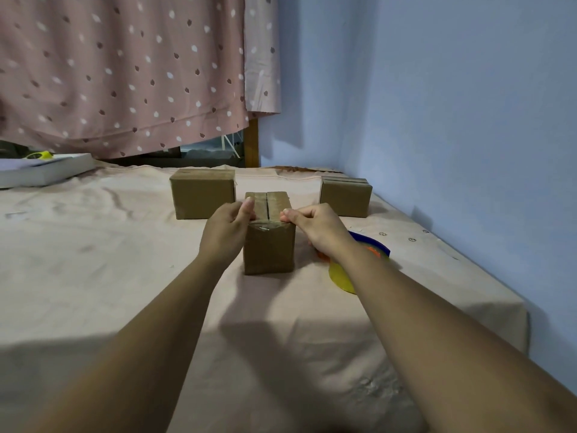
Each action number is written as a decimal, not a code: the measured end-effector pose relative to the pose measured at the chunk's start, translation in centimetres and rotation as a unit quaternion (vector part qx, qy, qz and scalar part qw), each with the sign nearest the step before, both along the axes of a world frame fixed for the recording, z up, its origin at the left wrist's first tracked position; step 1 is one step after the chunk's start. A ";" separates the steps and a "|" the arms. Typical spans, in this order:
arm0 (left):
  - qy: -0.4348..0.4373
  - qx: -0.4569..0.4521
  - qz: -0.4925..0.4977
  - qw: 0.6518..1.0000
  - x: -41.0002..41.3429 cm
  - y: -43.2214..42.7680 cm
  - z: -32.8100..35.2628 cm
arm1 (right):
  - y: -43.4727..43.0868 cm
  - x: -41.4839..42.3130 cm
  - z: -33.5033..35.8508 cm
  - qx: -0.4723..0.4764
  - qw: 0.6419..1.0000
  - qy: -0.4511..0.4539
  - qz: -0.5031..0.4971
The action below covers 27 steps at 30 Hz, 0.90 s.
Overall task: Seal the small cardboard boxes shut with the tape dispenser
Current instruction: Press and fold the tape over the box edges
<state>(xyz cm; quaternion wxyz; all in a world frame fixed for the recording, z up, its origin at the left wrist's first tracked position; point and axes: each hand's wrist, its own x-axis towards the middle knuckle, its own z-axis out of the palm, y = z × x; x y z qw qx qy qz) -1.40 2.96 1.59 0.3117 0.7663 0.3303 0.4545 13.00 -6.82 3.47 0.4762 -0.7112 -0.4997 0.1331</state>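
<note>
Three cardboard boxes stand on the pink sheet: a back-left box, a back-right box and, at frame centre, the middle box. The left hand and right hand each pinch one of its near top corners. The tape dispenser lies just right of it, partly under the right forearm.

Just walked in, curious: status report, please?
Left grip and right grip, bare hands, hold near box at top front corners. Clear tape over front edge; top seam gapped. Tape dispenser idle, partly behind right forearm. Nothing blocking.
</note>
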 end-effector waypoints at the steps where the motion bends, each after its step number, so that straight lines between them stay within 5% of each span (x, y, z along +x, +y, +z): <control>1: 0.020 0.003 0.012 1.000 0.3 0.1 0.4 | -0.1 0.0 0.0 0.000 1.000 -0.001 0.001; 6: 0.125 0.051 0.033 0.990 1.2 0.7 1.3 | -0.1 0.0 0.3 -0.005 1.000 -0.003 0.009; 19: 0.111 0.138 0.008 0.984 0.5 1.1 0.1 | 0.0 0.1 -0.2 0.011 1.000 0.001 0.011; 27: 0.170 0.367 0.099 0.909 0.3 0.9 -1.6 | 0.5 -0.3 -1.4 0.034 0.994 -0.086 -0.050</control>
